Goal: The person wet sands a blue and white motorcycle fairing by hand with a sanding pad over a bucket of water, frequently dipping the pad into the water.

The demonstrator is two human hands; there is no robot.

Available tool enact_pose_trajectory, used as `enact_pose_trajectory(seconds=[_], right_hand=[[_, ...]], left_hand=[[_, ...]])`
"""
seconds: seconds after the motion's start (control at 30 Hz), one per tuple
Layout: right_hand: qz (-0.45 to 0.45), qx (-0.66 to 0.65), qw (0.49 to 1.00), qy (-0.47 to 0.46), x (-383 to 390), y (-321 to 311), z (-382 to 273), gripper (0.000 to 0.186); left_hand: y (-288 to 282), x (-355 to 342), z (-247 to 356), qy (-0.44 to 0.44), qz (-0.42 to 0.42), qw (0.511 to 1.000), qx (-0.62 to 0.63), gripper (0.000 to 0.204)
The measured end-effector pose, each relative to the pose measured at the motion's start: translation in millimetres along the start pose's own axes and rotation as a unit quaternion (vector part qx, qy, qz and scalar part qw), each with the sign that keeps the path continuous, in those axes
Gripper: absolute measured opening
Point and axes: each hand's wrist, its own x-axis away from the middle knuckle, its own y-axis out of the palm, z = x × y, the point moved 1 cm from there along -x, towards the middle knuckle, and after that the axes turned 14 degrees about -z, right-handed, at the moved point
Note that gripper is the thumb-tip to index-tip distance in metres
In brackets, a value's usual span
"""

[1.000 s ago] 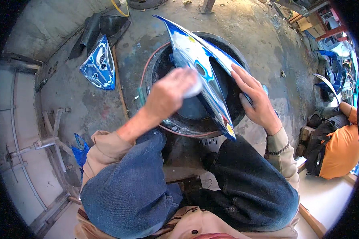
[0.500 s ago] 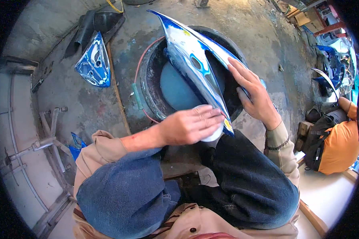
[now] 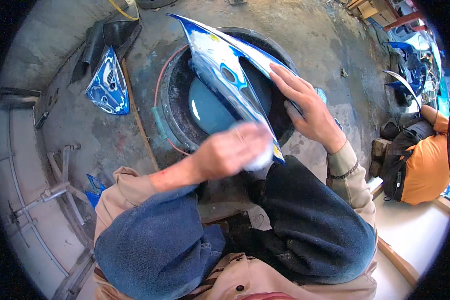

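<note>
A long pointed blue-and-white plastic fairing panel (image 3: 220, 62), with an oval hole and small yellow marks, lies slanted across a round black tub (image 3: 171, 117). Cloudy water (image 3: 207, 102) shows inside the tub. My left hand (image 3: 230, 150), blurred by motion, is closed over a white pad (image 3: 262, 159) against the panel's near end; the pad's kind is unclear. Along the panel's right edge, my right hand (image 3: 310, 107) holds it with fingers extended and thumb apart. The near tip of the panel reaches my knee.
A smaller blue-and-white panel (image 3: 108, 82) lies left, beside black rubbery sheeting (image 3: 102, 42) and a wooden strip (image 3: 137, 117). A pinkish hose (image 3: 160, 82) curves round the tub. Metal tubing (image 3: 45, 195) stands left. At right, a person in orange (image 3: 427, 172) sits near more panels (image 3: 405, 82).
My left hand and its white pad have shifted slightly up and left along the panel's near end. The whole view has moved a little; my right hand keeps its hold.
</note>
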Motion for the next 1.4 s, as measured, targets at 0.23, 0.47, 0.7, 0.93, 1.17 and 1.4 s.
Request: enact_pose_trajectory(seconds=[0.23, 0.47, 0.7, 0.93, 1.17, 1.4], right_hand=[[0.004, 0.006, 1.000, -0.010, -2, 1, 0, 0.086], [0.003, 0.006, 1.000, 0.002, 2, 0, 0, 0.085], [0.000, 0.013, 1.000, -0.005, 2, -1, 2, 0.085], [0.005, 0.018, 1.000, -0.008, 2, 2, 5, 0.085], [0.001, 0.018, 1.000, -0.012, 2, 1, 4, 0.087], [-0.002, 0.009, 1.000, -0.006, 1, 1, 2, 0.086]], left_hand=[[-12, -6, -7, -0.026, 0.005, 1.000, -0.005, 0.040], [-16, -8, -13, -0.063, 0.005, 0.998, 0.019, 0.041], [-2, -9, -2, 0.030, -0.013, 0.997, 0.071, 0.040], [-7, -8, 3, 0.024, -0.029, 0.997, 0.067, 0.040], [-4, -6, 9, 0.075, -0.058, 0.993, 0.070, 0.044], [2, 4, 2, 0.025, -0.020, 0.995, 0.096, 0.042]])
